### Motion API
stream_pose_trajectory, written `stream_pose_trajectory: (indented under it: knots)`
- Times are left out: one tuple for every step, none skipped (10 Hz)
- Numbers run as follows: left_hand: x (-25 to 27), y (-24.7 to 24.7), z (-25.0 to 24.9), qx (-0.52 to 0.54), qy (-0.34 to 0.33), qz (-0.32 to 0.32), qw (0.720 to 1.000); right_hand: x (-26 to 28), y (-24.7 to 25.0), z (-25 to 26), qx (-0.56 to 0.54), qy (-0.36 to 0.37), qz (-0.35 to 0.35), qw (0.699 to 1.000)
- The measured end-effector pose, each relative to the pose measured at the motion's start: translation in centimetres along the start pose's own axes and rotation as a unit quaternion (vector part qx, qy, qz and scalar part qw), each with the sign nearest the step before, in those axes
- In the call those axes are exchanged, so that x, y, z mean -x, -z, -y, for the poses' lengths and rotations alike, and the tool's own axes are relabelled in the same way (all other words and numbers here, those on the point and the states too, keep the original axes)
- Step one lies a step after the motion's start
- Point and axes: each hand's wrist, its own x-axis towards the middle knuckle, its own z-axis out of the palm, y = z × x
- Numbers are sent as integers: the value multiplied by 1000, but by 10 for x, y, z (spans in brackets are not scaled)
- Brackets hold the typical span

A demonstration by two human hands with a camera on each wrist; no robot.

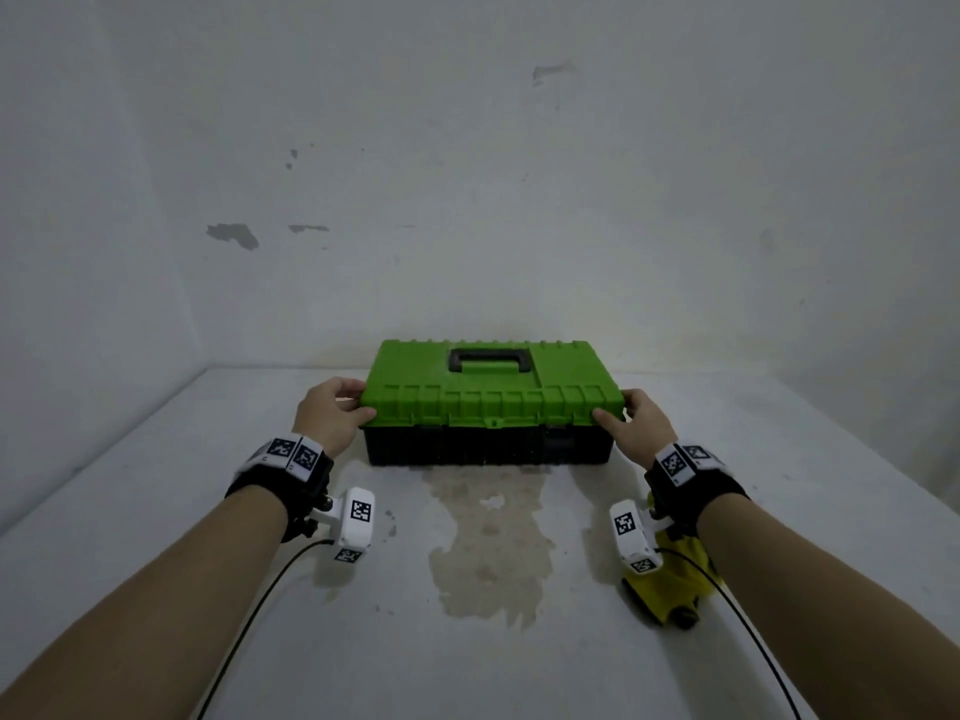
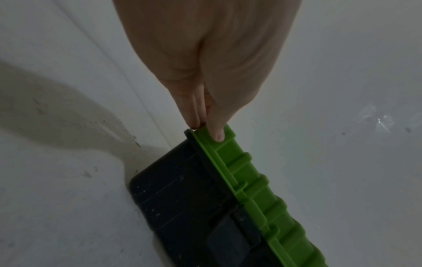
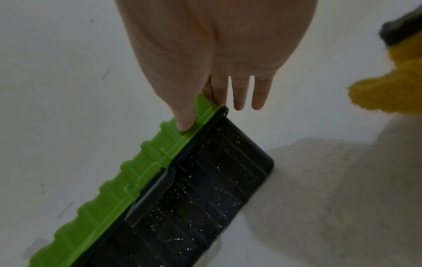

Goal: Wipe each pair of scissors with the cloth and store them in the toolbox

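Observation:
A toolbox (image 1: 493, 402) with a green lid (image 2: 251, 180) and a black base stands at the back of the table, its lid down. My left hand (image 1: 332, 407) pinches the lid's left front corner, thumb (image 2: 217, 133) on the green edge and fingers behind it. My right hand (image 1: 636, 418) pinches the right front corner of the lid (image 3: 137, 180), thumb (image 3: 185, 119) on top and two fingers held straight beside the box. A yellow cloth (image 1: 670, 589) lies crumpled under my right forearm. No scissors are plainly visible.
A dark object (image 1: 685, 618) pokes out at the cloth's near end; I cannot tell what it is. The white table (image 1: 156, 511) has a brownish stain (image 1: 488, 543) in front of the box. Walls close in behind and to the left.

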Motion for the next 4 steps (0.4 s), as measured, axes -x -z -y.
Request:
stream_pose_trajectory:
  knots:
    - [5, 0, 0, -16, -2, 9, 1000, 8, 2, 4, 29, 5, 6, 1000]
    - [23, 10, -1, -52, -16, 23, 998, 28, 12, 8, 56, 8, 30, 998]
    - [54, 27, 7, -65, -14, 29, 997, 52, 26, 1, 112, 17, 53, 992]
    - [102, 52, 21, -52, -5, 42, 998, 92, 51, -3, 122, 52, 52, 990]
